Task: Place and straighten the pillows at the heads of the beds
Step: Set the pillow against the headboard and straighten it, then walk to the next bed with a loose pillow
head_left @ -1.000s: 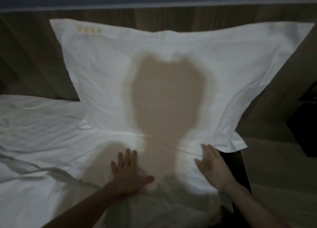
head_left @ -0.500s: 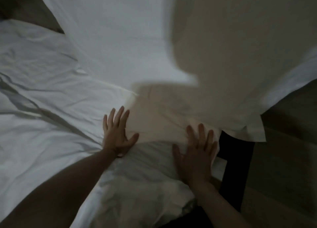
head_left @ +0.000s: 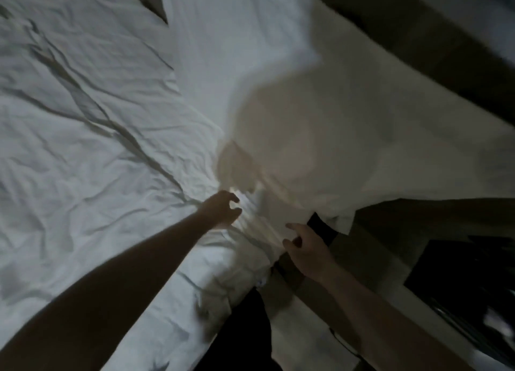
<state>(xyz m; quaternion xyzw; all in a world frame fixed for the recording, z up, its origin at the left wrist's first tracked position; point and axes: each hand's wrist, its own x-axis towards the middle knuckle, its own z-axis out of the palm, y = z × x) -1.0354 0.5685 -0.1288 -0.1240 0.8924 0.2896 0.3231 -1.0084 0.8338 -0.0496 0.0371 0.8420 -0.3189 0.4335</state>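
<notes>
A big white pillow (head_left: 320, 64) leans against the wooden headboard (head_left: 418, 33) at the bed's right corner, with a shadow across its lower half. My left hand (head_left: 223, 210) hovers over the wrinkled white sheet (head_left: 83, 153) just below the pillow's lower edge, its fingers loosely curled and holding nothing. My right hand (head_left: 305, 249) is at the corner of the mattress under the pillow's lower right flap, fingers loosely bent, fingertips at the sheet's edge. Neither hand touches the pillow.
The sheet spreads wrinkled to the left. A wooden bed frame or side panel (head_left: 390, 225) runs along the right, and a dark bedside unit (head_left: 459, 276) stands beyond it. A dark gap shows beside the mattress corner.
Both hands have lifted from pressing flat on the sheet and now have curled fingers. The view has swung down and left, so the pillow now sits at the upper right.
</notes>
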